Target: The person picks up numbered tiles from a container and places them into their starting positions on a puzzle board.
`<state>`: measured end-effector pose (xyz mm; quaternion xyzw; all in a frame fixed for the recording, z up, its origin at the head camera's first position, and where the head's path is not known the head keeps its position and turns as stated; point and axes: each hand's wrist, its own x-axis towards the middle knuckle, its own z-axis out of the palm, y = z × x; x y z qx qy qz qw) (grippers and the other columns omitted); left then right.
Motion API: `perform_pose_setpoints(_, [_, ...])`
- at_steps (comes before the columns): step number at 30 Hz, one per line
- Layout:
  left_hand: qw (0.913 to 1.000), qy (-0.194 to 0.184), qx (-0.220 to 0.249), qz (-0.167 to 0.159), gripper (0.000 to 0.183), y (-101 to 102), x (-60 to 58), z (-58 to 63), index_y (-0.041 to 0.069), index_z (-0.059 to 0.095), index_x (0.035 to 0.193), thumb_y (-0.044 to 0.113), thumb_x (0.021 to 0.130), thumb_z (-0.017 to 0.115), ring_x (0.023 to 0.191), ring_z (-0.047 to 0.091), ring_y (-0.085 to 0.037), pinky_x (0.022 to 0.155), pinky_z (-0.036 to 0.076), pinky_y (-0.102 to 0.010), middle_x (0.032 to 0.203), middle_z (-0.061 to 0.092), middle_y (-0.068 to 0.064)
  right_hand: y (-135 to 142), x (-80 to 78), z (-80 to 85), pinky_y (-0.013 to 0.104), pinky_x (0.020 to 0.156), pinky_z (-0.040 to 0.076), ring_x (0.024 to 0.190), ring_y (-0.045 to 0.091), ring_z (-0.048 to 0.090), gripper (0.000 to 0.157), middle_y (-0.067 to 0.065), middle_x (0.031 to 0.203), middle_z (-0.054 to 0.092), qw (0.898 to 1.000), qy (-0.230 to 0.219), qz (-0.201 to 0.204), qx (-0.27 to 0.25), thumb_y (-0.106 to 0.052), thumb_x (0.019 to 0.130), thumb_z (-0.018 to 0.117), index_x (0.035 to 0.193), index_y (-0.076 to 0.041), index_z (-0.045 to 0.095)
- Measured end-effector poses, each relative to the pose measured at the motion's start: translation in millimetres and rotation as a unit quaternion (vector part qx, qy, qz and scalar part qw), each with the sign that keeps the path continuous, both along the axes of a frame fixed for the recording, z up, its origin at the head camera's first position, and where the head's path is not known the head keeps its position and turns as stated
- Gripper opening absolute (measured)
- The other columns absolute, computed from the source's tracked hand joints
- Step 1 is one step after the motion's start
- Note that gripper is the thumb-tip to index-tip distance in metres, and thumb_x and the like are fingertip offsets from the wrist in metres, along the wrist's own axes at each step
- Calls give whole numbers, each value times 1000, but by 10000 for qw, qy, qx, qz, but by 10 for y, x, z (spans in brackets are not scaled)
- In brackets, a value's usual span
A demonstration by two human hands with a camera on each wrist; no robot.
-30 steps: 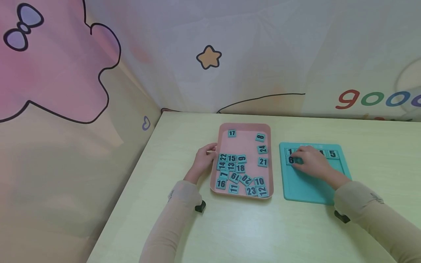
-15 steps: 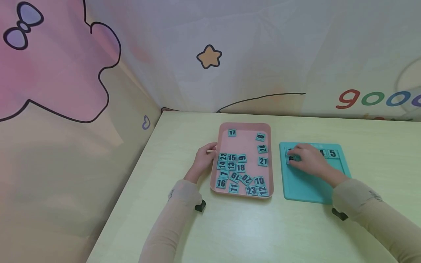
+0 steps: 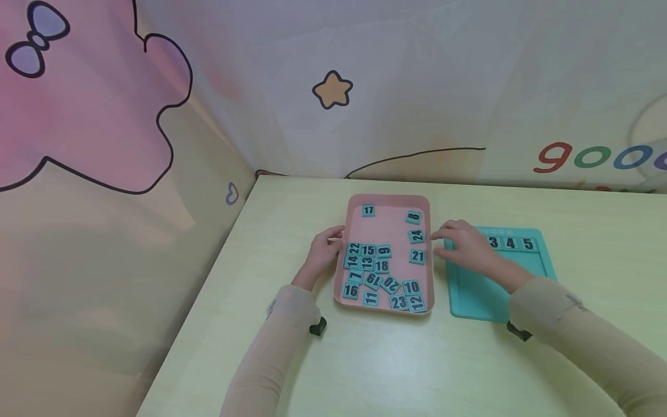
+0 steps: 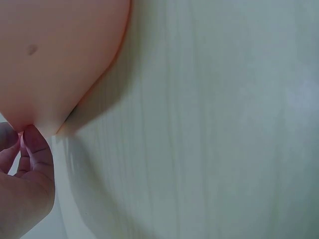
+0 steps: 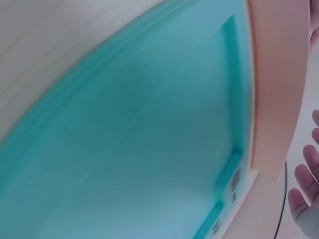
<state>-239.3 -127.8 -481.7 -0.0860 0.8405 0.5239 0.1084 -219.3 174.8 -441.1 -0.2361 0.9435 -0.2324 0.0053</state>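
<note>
My left hand (image 3: 324,255) pinches the left rim of a pink tray (image 3: 388,223); thumb and fingertips meet on its edge in the left wrist view. Loose number tiles lie in this tray, among them the 24 tile (image 3: 416,236), the 21 tile (image 3: 417,256) and the 17 tile (image 3: 368,210). My right hand (image 3: 469,249) hovers over the left side of a teal number board (image 3: 484,295), fingertips close to the tray's right rim. Its fingers (image 5: 310,175) are spread and hold nothing. Tiles 3, 4 and 5 (image 3: 528,244) show in the board's top row; the hand hides the row's left part.
Both things lie on a pale wooden table (image 3: 375,365), the tray left of the board with a narrow gap between. A printed cloth backdrop (image 3: 417,87) rises behind the table's far edge. More tiles crowd the tray's near half, like the 16 tile (image 3: 351,291).
My right hand has left the 6 tile in the board's second row and moved left toward the tray, its fingers opening. The left hand has stayed on the tray's rim.
</note>
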Motion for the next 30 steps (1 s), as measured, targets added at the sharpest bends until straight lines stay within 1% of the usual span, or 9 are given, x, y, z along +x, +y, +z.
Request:
perform_pose_setpoints(3, [10000,-7,8,-5,41,-6,3,1,21,46,128,14,88,44,98,51,-17,88,45,-30,119,50,-1,-135,4,16,41,78,45,96,24,47,27,10,102,59,9999,-9,146,-85,-18,79,62,104,-6,64])
perform_pose_setpoints(6, [10000,4,10,-21,41,-8,2,2,20,46,128,14,88,45,98,51,-17,88,45,-30,119,50,-1,-280,9,18,41,80,45,97,24,48,27,10,105,59,9994,2,352,-7,-17,78,62,103,-6,65])
perform_pose_setpoints(10, [10000,39,25,-45,41,-8,5,8,20,46,128,14,88,45,97,51,-18,88,45,-30,120,50,-2,-477,29,8,40,81,45,97,23,50,26,8,104,59,9981,-13,618,88,-16,78,62,103,-8,65])
perform_pose_setpoints(16, [9999,35,71,-68,40,-8,12,21,20,47,128,14,88,45,97,52,-18,87,46,-30,119,50,-2,-719,80,-56,37,86,44,98,20,48,28,4,104,59,9959,-131,900,-16,-16,76,62,102,-10,65])
perform_pose_setpoints(18, [10000,32,65,-66,40,-6,15,24,20,47,128,14,88,45,97,52,-18,87,46,-30,119,50,-2,-796,99,-70,36,86,43,97,19,48,28,3,103,59,9948,-119,1012,-30,-16,74,63,101,-11,66])
perform_pose_setpoints(21, [9999,31,73,-64,40,-6,14,25,21,47,128,14,88,45,96,52,-18,87,46,-30,119,50,-2,-904,123,-87,35,83,43,93,17,49,27,1,100,60,9925,-76,1218,36,-15,75,63,101,-12,66])
perform_pose_setpoints(23, [9999,40,81,-62,40,-6,14,23,20,47,127,14,88,45,96,52,-18,87,46,-29,119,50,-2,-970,140,-85,34,83,43,93,16,49,26,0,100,60,9908,-137,1344,77,-16,76,64,102,-13,66])
perform_pose_setpoints(27, [9999,64,88,-48,40,-5,12,19,19,48,127,13,88,45,95,52,-17,86,46,-29,118,51,-2,-1081,158,-96,36,88,42,96,16,48,27,0,104,60,9873,-340,1534,239,-18,79,63,105,-14,64])
perform_pose_setpoints(30, [9999,79,66,-33,40,-6,17,24,18,48,127,13,88,46,94,52,-18,86,46,-29,117,51,-3,-1150,147,-123,36,93,40,100,16,48,29,-1,109,59,9854,-538,1571,382,-20,80,62,108,-16,63])
